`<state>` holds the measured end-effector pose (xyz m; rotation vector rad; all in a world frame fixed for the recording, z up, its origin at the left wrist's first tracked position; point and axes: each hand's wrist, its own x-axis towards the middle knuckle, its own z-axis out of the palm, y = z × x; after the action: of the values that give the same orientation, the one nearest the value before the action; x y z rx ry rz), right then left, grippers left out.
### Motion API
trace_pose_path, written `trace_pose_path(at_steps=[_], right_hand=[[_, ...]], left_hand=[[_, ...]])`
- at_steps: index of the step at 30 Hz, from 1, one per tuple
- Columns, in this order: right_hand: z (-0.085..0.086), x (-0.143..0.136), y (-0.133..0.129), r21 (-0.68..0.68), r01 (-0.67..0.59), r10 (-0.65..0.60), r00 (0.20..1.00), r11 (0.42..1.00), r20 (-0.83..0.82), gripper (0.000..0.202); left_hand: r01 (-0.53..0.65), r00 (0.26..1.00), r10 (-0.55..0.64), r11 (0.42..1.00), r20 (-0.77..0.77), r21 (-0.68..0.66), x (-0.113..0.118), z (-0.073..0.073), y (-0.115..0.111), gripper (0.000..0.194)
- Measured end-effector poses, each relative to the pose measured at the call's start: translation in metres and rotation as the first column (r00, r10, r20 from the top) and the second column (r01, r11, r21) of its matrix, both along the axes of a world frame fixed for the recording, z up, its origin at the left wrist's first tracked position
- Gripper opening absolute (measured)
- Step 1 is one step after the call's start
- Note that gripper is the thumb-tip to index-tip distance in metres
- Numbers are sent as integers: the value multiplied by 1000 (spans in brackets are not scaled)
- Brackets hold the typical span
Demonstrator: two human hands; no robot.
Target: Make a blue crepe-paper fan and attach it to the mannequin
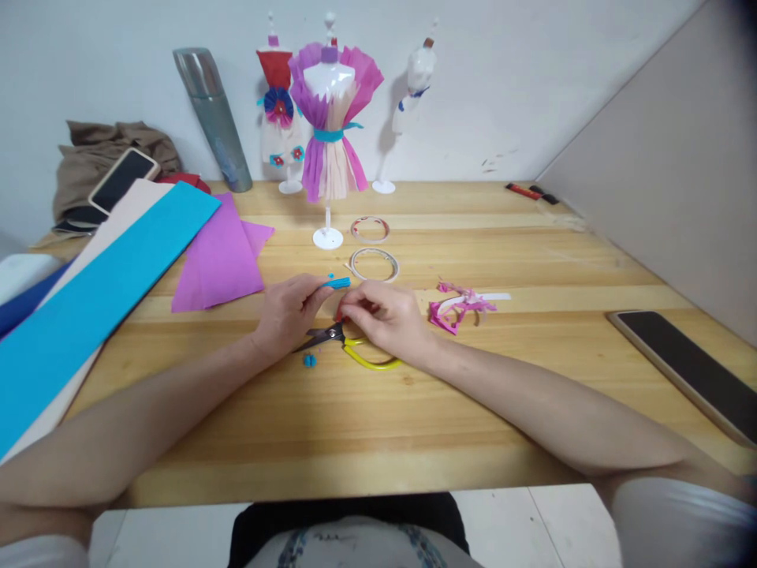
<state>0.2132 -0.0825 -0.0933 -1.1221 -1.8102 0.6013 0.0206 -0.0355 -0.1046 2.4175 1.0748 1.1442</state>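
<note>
Between the thumb and fingers of my left hand (292, 309) is a small folded strip of blue crepe paper (338, 283), its end pointing right. My right hand (387, 315) is beside it, fingers pinched together; what they hold, if anything, I cannot make out. A small patch of red shows by those fingertips. Under my right hand lie the scissors (335, 332) with yellow handles, blades pointing left and partly hidden by my left hand. A blue paper scrap (310, 360) rests below the blades.
Beyond my hands are two tape rolls (374, 265) and a mannequin in a purple paper dress (329, 158). Pink scraps (460, 306) lie to the right, near a phone (689, 371). Blue paper (112, 312) and purple paper (221, 256) cover the left, with a flask (214, 122) behind.
</note>
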Motion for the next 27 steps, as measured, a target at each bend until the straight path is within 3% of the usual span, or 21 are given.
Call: trace_pose_path(at_steps=[2,6,12,22,27], right_hand=[[1,-2,-1,-73,-11,8,999,997,-35,14],[4,-4,3,-269,5,-80,960,963,-268,22],[8,-6,9,-411,-145,-78,875,900,-478,36],[12,-15,-3,-541,-159,-172,843,826,-510,29],[7,-21,-5,-455,-82,-152,878,887,-455,19]], left_hand=[[-4,1000,4,1000,-10,-7,0,1,-1,34],[5,1000,-6,999,15,49,0,2,-2,34],[28,999,-29,996,18,87,0,1,-2,32],[4,995,7,994,99,-108,3,2,-2,34],[2,994,11,992,107,-127,4,2,-3,32]])
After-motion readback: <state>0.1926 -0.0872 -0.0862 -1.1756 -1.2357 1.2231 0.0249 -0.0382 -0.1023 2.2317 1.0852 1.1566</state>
